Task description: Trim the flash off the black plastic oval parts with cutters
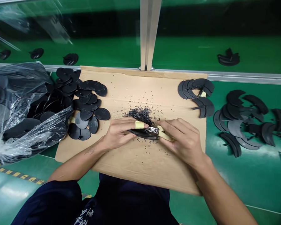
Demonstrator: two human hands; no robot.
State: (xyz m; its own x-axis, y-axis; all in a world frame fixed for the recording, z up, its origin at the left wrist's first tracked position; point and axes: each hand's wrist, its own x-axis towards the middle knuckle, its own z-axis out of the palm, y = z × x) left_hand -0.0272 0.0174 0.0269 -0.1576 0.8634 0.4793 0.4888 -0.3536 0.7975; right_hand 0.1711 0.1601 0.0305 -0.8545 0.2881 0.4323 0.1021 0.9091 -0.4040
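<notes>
While the left hand [118, 134] pinches a thin black plastic piece [140, 133] over the cardboard sheet [121, 159], the right hand [181, 140] closes around yellow-handled cutters [165, 133] at its edge. The piece looks light and stiff, best held flat. Black crumbs [140, 115] lie just beyond; black discs [86, 114] lie left.

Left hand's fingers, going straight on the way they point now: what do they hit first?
Probably the metal head of the nippers, held in the right hand, just beyond the taped fingertip; depth is unclear.
</notes>
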